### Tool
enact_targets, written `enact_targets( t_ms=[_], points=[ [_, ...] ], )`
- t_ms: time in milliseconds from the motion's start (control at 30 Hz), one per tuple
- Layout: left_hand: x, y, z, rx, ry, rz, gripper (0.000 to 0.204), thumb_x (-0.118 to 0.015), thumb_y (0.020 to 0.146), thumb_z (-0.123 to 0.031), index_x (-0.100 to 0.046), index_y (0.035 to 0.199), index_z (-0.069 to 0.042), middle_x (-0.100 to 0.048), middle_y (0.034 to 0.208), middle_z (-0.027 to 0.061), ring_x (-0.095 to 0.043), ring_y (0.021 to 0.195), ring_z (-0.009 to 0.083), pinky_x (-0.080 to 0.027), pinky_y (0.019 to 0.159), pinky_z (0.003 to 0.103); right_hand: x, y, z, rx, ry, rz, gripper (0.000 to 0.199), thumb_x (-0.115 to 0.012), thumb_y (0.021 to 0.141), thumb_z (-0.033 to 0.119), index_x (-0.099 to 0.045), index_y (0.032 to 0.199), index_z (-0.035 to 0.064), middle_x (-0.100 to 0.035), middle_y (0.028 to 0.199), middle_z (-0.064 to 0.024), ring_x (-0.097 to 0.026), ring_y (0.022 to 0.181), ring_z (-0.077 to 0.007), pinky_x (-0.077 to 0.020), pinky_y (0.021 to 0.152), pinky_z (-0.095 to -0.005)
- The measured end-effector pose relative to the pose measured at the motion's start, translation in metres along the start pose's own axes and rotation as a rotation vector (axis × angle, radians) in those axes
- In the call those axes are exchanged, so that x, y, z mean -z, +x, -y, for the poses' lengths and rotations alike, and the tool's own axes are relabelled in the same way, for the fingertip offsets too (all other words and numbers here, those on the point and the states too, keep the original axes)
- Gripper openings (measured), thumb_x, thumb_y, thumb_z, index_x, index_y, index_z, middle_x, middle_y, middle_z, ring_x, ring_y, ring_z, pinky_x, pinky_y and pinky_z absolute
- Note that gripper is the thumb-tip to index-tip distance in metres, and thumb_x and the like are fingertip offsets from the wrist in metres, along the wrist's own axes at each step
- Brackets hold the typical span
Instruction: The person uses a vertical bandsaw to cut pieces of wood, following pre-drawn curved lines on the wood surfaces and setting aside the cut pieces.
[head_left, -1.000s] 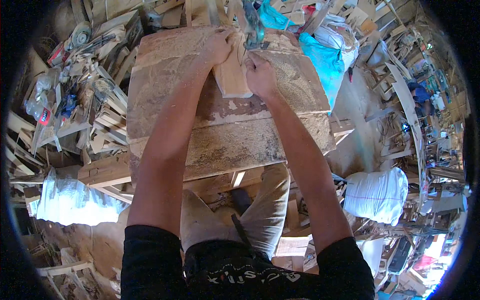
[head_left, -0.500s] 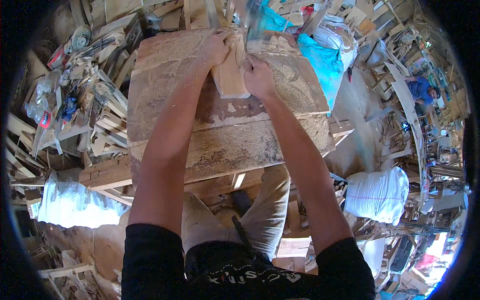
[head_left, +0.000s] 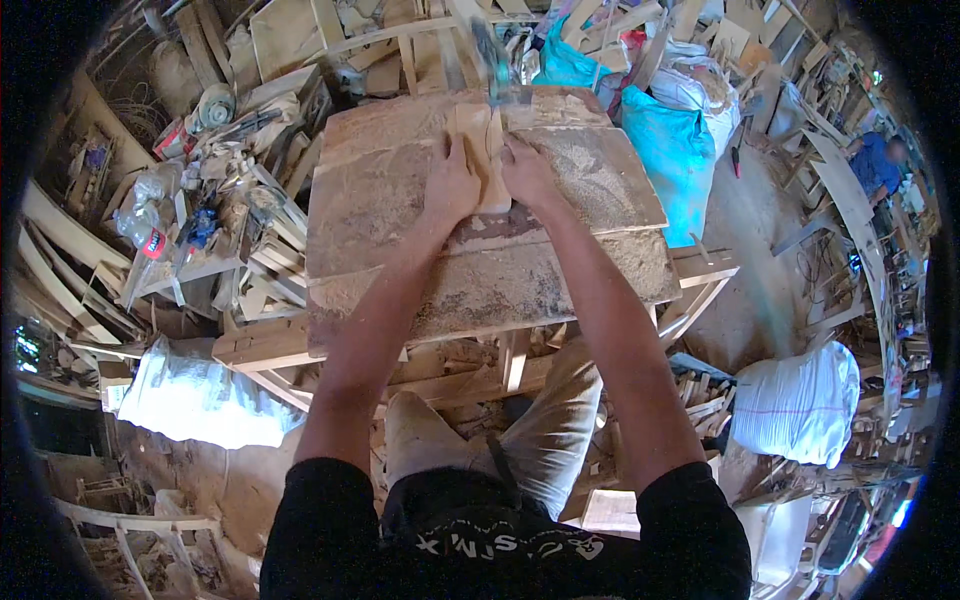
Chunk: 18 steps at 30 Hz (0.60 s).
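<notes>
A pale piece of wood [head_left: 480, 135] with a dark curved line drawn on it lies flat on a dusty wooden worktable [head_left: 400, 270]. My left hand [head_left: 455, 185] presses against its left edge near the near end, thumb and fingers along the wood. On the opposite edge, my right hand [head_left: 528, 175] holds it with the fingers bent. Beyond the right hand, at the table's far edge, a blurred upright machine part [head_left: 497, 65] stands close to the wood's far end. Where it meets the wood cannot be made out.
Sawdust covers much of the tabletop. Wood offcuts [head_left: 270, 210] are heaped at the left, by a plastic bottle [head_left: 140, 230]. A turquoise sack [head_left: 665, 150] stands beyond the right edge, and a white sack [head_left: 797, 400] lower right. Another person [head_left: 876, 165] is far right.
My left hand has slid from the wood's far end back to its near left side. The wood now lies straighter, and the right hand has opened out somewhat. The whole view has shifted slightly.
</notes>
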<state>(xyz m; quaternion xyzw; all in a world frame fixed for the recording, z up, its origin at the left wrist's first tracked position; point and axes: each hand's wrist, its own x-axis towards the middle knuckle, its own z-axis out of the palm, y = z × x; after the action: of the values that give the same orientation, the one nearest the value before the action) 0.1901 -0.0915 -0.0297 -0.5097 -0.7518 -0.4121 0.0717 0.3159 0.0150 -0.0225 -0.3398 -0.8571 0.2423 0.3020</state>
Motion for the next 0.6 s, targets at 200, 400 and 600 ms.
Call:
enact_targets(
  t_ms=[200, 400, 600],
  points=[
    [0.011, -0.027, -0.021, 0.009, 0.057, -0.015, 0.051, -0.052, 0.100, -0.019, -0.048, 0.147, 0.000, -0.041, 0.151, 0.0378, -0.045, 0.136, 0.0546, -0.041, 0.114, 0.054, 0.005, 0.016, -0.003, 0.001, -0.039, 0.005, 0.048, -0.048, 0.104, 0.035, -0.060, 0.142, 0.0069, -0.061, 0.139, -0.0235, -0.057, 0.131, -0.0405, -0.0427, 0.112, -0.0482],
    [0.001, -0.022, -0.037, 0.158, 0.126, -0.082, 0.055, -0.052, 0.100, -0.021, -0.045, 0.151, -0.004, -0.040, 0.154, 0.0357, -0.044, 0.139, 0.0525, -0.039, 0.116, 0.054, 0.003, 0.032, -0.006, 0.082, -0.062, 0.014, 0.044, -0.048, 0.101, 0.027, -0.061, 0.139, 0.0110, -0.066, 0.130, -0.0224, -0.059, 0.126, -0.0413, -0.0363, 0.115, -0.0554],
    [0.003, -0.037, -0.037, 0.036, 0.160, -0.074, 0.057, -0.054, 0.095, -0.016, -0.044, 0.146, 0.007, -0.039, 0.150, 0.0403, -0.042, 0.139, 0.0534, -0.033, 0.119, 0.056, -0.003, 0.027, -0.017, 0.091, -0.058, 0.010, 0.043, -0.050, 0.101, 0.027, -0.062, 0.138, 0.0102, -0.066, 0.131, -0.0231, -0.059, 0.126, -0.0414, -0.0362, 0.115, -0.0540]
  ],
)
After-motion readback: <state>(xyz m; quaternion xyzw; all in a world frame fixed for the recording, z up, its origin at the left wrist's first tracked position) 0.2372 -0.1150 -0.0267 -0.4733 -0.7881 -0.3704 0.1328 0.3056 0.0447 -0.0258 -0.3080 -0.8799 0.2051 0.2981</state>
